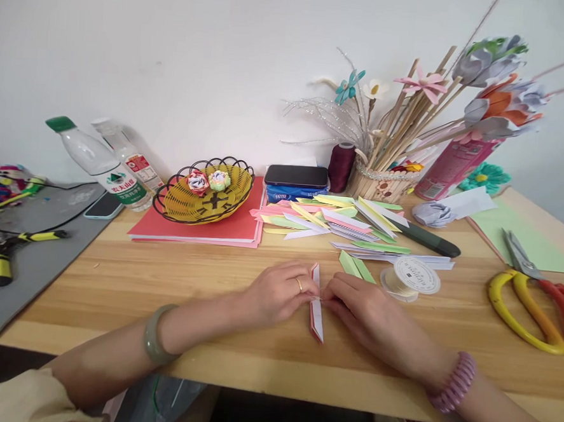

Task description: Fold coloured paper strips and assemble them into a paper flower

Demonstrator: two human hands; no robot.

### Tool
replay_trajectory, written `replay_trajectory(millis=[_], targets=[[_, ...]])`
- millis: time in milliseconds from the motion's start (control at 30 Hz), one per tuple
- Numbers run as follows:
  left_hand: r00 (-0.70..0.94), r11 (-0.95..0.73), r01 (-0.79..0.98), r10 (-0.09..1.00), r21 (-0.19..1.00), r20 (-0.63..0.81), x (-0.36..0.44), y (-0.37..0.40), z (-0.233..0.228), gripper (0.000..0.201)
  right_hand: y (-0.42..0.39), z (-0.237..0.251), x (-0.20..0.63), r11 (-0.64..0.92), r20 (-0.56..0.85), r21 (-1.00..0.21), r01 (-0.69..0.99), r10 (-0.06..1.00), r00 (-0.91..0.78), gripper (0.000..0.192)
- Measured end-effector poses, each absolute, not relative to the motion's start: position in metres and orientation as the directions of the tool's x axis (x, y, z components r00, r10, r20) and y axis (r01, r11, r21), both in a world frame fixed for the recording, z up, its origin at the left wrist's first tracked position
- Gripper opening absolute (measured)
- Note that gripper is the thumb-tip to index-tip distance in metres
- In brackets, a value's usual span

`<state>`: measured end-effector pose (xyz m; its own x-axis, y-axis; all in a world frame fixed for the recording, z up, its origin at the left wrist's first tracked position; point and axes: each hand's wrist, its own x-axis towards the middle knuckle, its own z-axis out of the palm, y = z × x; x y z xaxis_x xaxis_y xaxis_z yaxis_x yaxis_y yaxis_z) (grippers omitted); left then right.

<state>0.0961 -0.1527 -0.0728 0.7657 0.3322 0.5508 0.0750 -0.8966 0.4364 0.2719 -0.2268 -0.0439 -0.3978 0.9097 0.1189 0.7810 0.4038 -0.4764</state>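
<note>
Both hands, left hand (277,293) and right hand (371,315), rest on the desk (162,293), fingertips pinched shut on a folded paper strip (316,302) between them. Just beyond the right hand sits a thread spool (410,277); green folded strips (355,266) lie beside it.

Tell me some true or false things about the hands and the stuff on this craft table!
1. Both hands pinch the same folded paper strip. True: the left hand and the right hand meet at the middle of the red and white folded paper strip.
2. The wire basket is empty. False: the wire basket holds two small paper flowers.
3. The scissors have blue handles. False: the scissors on the right have yellow and red handles.
4. A spool of clear thread lies just beside the right hand. True: the spool sits on the wooden table.
5. A dark phone rests on a blue pack. True: the phone lies there.
</note>
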Motion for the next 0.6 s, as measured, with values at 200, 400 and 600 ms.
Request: replay_trajectory(millis=[200, 400, 600], targets=[[0.775, -0.875, 0.059, 0.344, 0.481, 0.531, 0.092, -0.153, -0.071, 0.017, -0.233, -0.049, 0.272, 0.457, 0.16, -0.491, 0.742, 0.884, -0.439, 0.02], [0.76, -0.803, 0.11, 0.447, 0.585, 0.471, 0.091, -0.155, -0.071, 0.011, -0.24, -0.055, 0.271, 0.449, 0.181, -0.455, 0.769, 0.892, -0.414, 0.023], [0.709, -0.679, 0.208, 0.601, 0.704, 0.37, 0.09, -0.16, -0.071, 0.011, -0.242, -0.057, 0.267, 0.396, 0.183, -0.479, 0.783, 0.918, -0.352, 0.02]])
